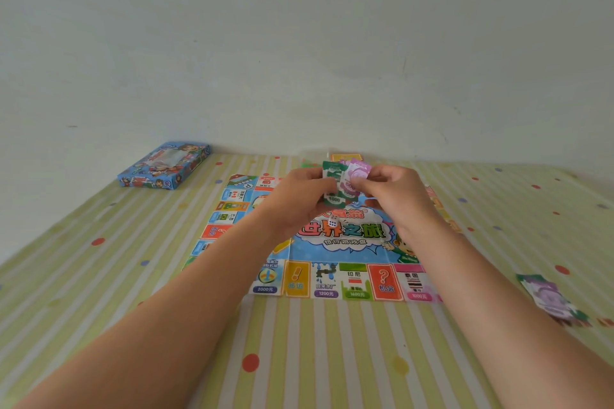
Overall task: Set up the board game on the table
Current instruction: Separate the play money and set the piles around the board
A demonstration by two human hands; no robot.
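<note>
**Sorting play money over the unfolded board**

Nearest the viewer, two bare forearms reach forward across a table (332,359) covered with a striped, dotted cloth. At the near right, a loose pile of purple and green notes (553,300) lies on the cloth, well apart from the board.

Beyond the forearms, the game board (342,279) lies unfolded and flat, its near row of squares facing the viewer. A white die (333,220) rests near the board's centre, just below the hands.

Above the board's middle, the left hand (299,199) is closed around a fanned stack of play money (335,188), green notes at the front. The right hand (395,196) pinches a purple note (359,173) at the top of the fan between thumb and fingers; whether this note is already free of the stack cannot be told.

Farther back, an orange card stack (345,157) sits at the board's far edge, partly hidden by the hands. At the far left, the game box (164,165) lies by the wall.

Judged risks: thin notes may cling together, so that the pinch draws off two and a player's share is miscounted; a slack left grip could spill the fan onto the board; a lowered wrist could knock the die or shift the light board.
</note>
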